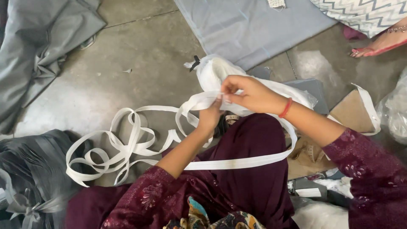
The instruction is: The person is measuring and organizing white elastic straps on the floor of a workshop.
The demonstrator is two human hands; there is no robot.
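Tape (127, 148): white, flat, limp, light; tangles easily. Right hand (250, 94) fingers pinch it flat; left hand (210, 116) fingers closed around it below. Best gripped near pinch.

White plastic bag (212, 72) lies on floor.

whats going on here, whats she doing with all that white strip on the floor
A person sitting on a concrete floor holds a long white fabric tape with both hands. The right hand pinches the tape up by a white plastic bag, and the left hand grips it just below. The rest lies in loose loops on the floor. Grey fabric lies around, and another person's foot shows at the top right.
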